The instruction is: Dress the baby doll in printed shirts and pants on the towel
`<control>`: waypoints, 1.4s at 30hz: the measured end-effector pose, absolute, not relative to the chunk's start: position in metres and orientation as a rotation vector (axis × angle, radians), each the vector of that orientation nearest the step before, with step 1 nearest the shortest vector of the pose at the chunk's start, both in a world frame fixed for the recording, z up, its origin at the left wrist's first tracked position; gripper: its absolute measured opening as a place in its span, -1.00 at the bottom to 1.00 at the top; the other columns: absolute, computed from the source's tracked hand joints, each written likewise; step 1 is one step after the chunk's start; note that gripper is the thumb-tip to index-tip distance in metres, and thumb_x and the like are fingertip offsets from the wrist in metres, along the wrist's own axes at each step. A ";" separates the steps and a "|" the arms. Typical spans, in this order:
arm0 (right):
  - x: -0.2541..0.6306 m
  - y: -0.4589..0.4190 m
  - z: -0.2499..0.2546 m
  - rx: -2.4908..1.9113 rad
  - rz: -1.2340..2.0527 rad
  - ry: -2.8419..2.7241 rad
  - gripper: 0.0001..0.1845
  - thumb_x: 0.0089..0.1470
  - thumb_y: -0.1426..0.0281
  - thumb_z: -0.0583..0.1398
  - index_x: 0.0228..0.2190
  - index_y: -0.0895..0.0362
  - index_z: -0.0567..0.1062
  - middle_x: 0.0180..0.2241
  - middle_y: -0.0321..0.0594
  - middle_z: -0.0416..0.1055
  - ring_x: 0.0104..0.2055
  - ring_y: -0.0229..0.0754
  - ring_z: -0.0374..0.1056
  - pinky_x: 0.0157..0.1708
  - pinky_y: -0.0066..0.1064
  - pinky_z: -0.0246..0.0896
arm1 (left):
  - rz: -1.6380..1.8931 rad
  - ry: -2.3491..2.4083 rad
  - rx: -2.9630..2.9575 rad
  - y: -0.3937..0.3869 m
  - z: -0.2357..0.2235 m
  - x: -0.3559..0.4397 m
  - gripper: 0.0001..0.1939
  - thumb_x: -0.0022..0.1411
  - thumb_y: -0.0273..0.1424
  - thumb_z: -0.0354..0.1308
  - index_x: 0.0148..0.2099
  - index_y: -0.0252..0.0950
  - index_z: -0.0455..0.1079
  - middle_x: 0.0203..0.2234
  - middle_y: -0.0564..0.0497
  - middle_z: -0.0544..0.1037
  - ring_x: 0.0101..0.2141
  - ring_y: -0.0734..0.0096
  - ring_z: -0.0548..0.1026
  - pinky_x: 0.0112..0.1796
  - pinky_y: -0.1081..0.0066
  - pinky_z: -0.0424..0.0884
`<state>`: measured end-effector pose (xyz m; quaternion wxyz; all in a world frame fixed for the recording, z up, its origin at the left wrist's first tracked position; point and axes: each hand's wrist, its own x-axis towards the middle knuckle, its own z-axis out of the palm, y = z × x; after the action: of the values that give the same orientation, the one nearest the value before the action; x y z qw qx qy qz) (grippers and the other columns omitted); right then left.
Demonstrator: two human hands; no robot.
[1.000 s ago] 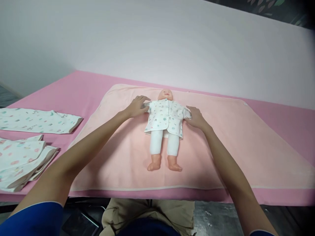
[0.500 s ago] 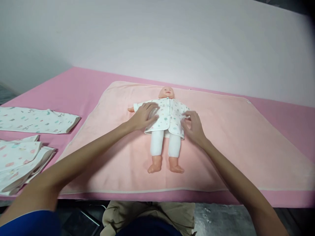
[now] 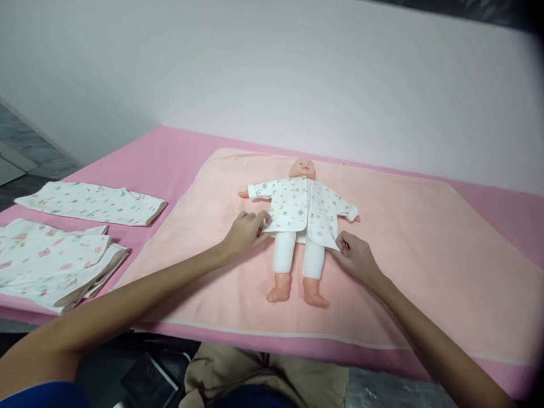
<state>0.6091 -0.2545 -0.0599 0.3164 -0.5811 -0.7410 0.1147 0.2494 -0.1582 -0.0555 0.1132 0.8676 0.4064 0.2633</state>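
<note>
A baby doll (image 3: 302,169) lies on its back on a pale pink towel (image 3: 408,243), arms spread out. It wears a white patterned jacket (image 3: 297,207) and white trousers (image 3: 284,258). My left hand (image 3: 245,233) pinches the jacket's lower left hem. At the other lower corner of the hem, my right hand (image 3: 356,258) is closed on the cloth. Both forearms reach in from the near edge.
The towel lies on a pink-covered table (image 3: 170,156) against a white wall. A flat patterned garment (image 3: 93,202) and a folded pile of similar clothes (image 3: 55,263) lie at the left. My knees in beige trousers (image 3: 263,374) show below the near edge.
Both hands slid from the doll's sleeves down its body to the jacket's hem corners. The doll's arms now lie uncovered and spread. The view shifted slightly left.
</note>
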 end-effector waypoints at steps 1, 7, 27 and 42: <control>0.609 -0.256 -0.057 -1.501 0.259 -1.962 -0.67 0.25 0.27 0.27 -0.40 -0.01 0.20 -0.51 -0.33 0.23 -0.47 -0.11 0.20 -0.44 -0.22 0.12 | 0.778 1.170 2.586 -0.163 -0.052 0.249 -0.84 0.40 -0.29 0.16 -0.03 -0.18 0.32 -0.45 0.08 0.53 -0.38 0.17 0.49 -0.12 0.09 0.32; 0.569 -0.230 -0.041 -1.378 -0.029 -2.125 -0.59 0.20 0.09 0.36 -0.27 -0.01 0.26 -0.33 -0.20 0.38 -0.30 0.01 0.32 -0.34 -0.14 0.19 | 0.729 1.086 2.801 -0.172 -0.030 0.301 -0.63 0.32 -0.08 0.31 -0.02 -0.19 0.36 -0.06 -0.24 0.58 -0.07 -0.11 0.51 -0.18 0.00 0.40; 0.591 -0.102 -0.033 -1.445 0.099 -1.793 -0.54 0.32 0.28 0.16 0.19 0.10 0.50 0.23 0.09 0.49 0.24 0.20 0.37 0.27 0.15 0.30 | 0.880 0.818 2.639 -0.146 -0.019 0.315 -0.77 0.38 -0.24 0.26 0.00 -0.19 0.38 -0.05 -0.14 0.59 -0.06 0.02 0.46 0.01 -0.01 0.39; 0.570 -0.045 -0.050 -1.337 0.303 -1.443 -0.72 0.26 0.14 0.27 -0.15 0.04 0.63 -0.11 -0.14 0.64 -0.16 -0.08 0.45 0.04 -0.15 0.40 | 0.568 1.079 2.004 -0.108 0.014 0.360 -0.43 0.38 -0.07 0.24 -0.48 -0.22 0.03 -0.54 0.08 0.20 -0.44 0.38 0.19 -0.34 0.31 0.07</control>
<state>0.5702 -0.0447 -0.0499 0.5446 -0.5634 -0.6081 0.1275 0.3604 -0.1078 0.0141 0.3877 0.7875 0.4241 0.2231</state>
